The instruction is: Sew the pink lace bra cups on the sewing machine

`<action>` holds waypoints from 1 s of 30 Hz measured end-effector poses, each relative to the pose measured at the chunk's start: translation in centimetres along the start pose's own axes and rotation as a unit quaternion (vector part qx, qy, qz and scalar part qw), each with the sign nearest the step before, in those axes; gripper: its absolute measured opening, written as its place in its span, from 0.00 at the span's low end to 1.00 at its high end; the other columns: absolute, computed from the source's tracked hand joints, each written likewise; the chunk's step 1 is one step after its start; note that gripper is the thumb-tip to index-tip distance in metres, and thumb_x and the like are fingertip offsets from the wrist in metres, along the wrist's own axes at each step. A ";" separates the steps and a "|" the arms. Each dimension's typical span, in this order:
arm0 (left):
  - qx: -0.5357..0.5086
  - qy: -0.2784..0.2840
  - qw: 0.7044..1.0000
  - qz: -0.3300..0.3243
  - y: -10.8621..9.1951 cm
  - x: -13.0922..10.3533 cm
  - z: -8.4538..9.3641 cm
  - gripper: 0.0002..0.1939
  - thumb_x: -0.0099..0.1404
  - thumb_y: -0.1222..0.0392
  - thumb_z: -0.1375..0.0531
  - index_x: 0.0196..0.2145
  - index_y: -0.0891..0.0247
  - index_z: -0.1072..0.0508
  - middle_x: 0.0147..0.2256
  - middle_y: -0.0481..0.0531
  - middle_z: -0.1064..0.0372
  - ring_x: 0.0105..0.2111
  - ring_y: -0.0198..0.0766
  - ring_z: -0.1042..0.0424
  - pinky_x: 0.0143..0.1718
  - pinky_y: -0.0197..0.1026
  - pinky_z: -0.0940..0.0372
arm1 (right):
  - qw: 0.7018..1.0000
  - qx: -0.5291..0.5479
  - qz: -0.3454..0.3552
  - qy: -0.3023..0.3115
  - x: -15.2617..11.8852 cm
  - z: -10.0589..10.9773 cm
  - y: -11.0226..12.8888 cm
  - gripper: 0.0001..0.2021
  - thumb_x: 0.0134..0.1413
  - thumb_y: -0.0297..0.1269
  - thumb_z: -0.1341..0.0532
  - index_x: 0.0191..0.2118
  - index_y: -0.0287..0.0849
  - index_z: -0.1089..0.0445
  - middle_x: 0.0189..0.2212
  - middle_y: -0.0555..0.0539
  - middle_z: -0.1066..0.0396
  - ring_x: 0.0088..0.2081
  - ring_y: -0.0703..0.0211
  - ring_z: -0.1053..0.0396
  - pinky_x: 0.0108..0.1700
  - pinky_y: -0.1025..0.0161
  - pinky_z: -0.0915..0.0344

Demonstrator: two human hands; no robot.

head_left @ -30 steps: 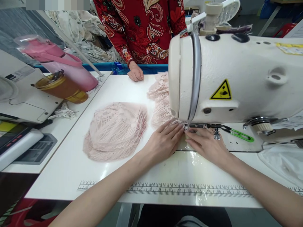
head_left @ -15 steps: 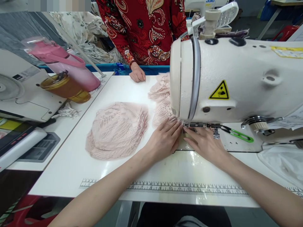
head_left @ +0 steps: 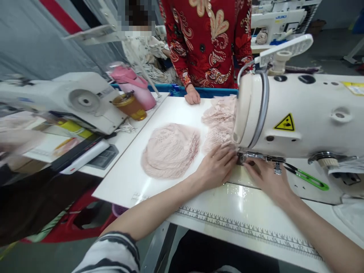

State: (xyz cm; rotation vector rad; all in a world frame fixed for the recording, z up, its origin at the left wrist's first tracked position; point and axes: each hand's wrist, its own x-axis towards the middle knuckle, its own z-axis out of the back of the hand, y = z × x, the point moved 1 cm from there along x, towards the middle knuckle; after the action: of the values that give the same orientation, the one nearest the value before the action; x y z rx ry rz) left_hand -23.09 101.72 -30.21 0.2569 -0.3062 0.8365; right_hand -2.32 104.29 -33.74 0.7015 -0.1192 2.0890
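Note:
My left hand (head_left: 216,167) lies flat on a pale pink lace piece (head_left: 218,131) that runs under the white sewing machine (head_left: 307,113), its fingertips right by the presser foot (head_left: 244,156). Just right of the foot, my right hand (head_left: 267,178) presses down on the machine bed with its fingers together. A rounded stack of pink lace pieces (head_left: 170,151) rests on the white table (head_left: 159,113) to the left of my left hand.
A person in a red patterned top rests a hand (head_left: 192,97) on the table's far edge. Green-handled snips (head_left: 309,179) lie under the machine arm. A pink bottle (head_left: 133,85), an amber cup (head_left: 130,106) and another sewing machine (head_left: 74,98) stand at the left.
The view has swung to the left and tilted, showing more of the neighbouring machine. Both of my hands stay at the presser foot on the lace.

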 end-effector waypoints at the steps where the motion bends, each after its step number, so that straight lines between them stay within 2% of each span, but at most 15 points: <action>1: 0.006 0.002 1.000 0.014 0.1 0.1 0.5 0.17 0.72 0.60 0.51 0.53 0.66 0.29 0.54 0.56 0.30 0.55 0.44 0.33 0.60 0.52 0.41 | 1.000 0.000 0.002 0.000 0.0 0.0 -0.1 0.12 0.64 0.45 0.43 0.43 0.44 0.28 0.31 0.49 0.23 0.32 0.54 0.26 0.45 0.55 0.39; 2: 0.013 0.014 0.999 0.049 0.5 0.1 1.0 0.16 0.73 0.61 0.51 0.52 0.64 0.28 0.52 0.54 0.28 0.53 0.42 0.31 0.56 0.49 0.37 | 1.000 0.002 0.006 0.000 0.0 0.1 -0.1 0.12 0.64 0.45 0.44 0.42 0.44 0.28 0.30 0.49 0.23 0.31 0.54 0.26 0.44 0.55 0.39; 4: 0.039 0.052 0.983 0.172 1.9 -0.2 2.5 0.14 0.72 0.64 0.51 0.47 0.64 0.27 0.45 0.55 0.25 0.45 0.42 0.28 0.44 0.45 0.32 | 1.000 0.016 0.012 -0.003 0.0 0.2 -0.2 0.12 0.65 0.45 0.45 0.40 0.44 0.28 0.28 0.51 0.24 0.30 0.56 0.27 0.43 0.56 0.39; 6: 0.071 0.082 0.947 0.303 3.7 -1.1 4.3 0.13 0.70 0.66 0.51 0.41 0.67 0.26 0.37 0.58 0.25 0.37 0.44 0.27 0.33 0.42 0.32 | 0.999 0.026 0.024 -0.004 0.0 0.4 -0.3 0.12 0.65 0.45 0.45 0.39 0.45 0.29 0.27 0.53 0.24 0.29 0.58 0.27 0.44 0.57 0.40; 8: 0.088 0.090 0.922 0.366 5.4 -2.4 5.7 0.12 0.67 0.68 0.50 0.36 0.69 0.26 0.34 0.62 0.26 0.33 0.47 0.27 0.28 0.43 0.35 | 0.999 0.018 0.035 -0.007 0.0 0.4 -0.3 0.10 0.65 0.44 0.45 0.39 0.46 0.29 0.27 0.54 0.24 0.28 0.59 0.28 0.46 0.57 0.41; 11: 0.074 0.101 0.908 0.399 6.8 -4.2 6.8 0.11 0.64 0.68 0.48 0.30 0.66 0.26 0.30 0.58 0.27 0.29 0.44 0.28 0.28 0.42 0.37 | 0.999 -0.006 0.045 -0.012 -0.1 0.3 -0.4 0.09 0.64 0.43 0.44 0.40 0.46 0.29 0.25 0.54 0.26 0.26 0.59 0.31 0.45 0.57 0.42; 14: 0.056 0.098 0.904 0.413 6.8 -5.1 6.6 0.10 0.64 0.66 0.47 0.29 0.64 0.27 0.31 0.54 0.26 0.29 0.42 0.28 0.29 0.39 0.39 | 0.998 -0.019 0.064 -0.015 -0.1 0.3 -0.3 0.10 0.65 0.44 0.45 0.38 0.46 0.29 0.24 0.52 0.28 0.26 0.58 0.31 0.43 0.57 0.42; 19: 0.033 0.070 0.900 0.429 6.2 -5.2 5.9 0.12 0.66 0.63 0.49 0.29 0.64 0.28 0.32 0.55 0.27 0.32 0.42 0.30 0.29 0.39 0.44 | 0.994 -0.037 0.097 -0.027 0.1 0.5 -0.2 0.13 0.67 0.41 0.49 0.37 0.44 0.29 0.26 0.51 0.27 0.27 0.59 0.32 0.41 0.59 0.43; 25: -0.034 0.029 0.891 0.452 6.4 -5.4 6.4 0.13 0.61 0.66 0.49 0.19 0.63 0.35 0.21 0.50 0.35 0.22 0.37 0.40 0.25 0.39 0.52 | 0.993 -0.044 0.103 -0.042 0.2 0.5 -0.3 0.15 0.67 0.42 0.50 0.38 0.43 0.29 0.27 0.50 0.27 0.25 0.60 0.35 0.40 0.59 0.44; 30: -0.100 -0.011 0.884 0.457 7.0 -6.0 6.6 0.12 0.58 0.65 0.48 0.17 0.63 0.37 0.17 0.47 0.39 0.20 0.33 0.44 0.25 0.39 0.52 | 0.993 -0.031 0.110 -0.027 0.3 0.6 -0.3 0.16 0.67 0.38 0.53 0.38 0.43 0.28 0.27 0.48 0.26 0.26 0.59 0.34 0.40 0.58 0.44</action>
State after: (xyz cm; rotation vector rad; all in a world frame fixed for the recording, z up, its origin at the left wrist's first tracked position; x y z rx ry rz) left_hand -33.29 99.92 -25.56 -0.0991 -0.5468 1.7245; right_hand -1.92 104.48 -33.11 0.7340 -0.3029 2.2662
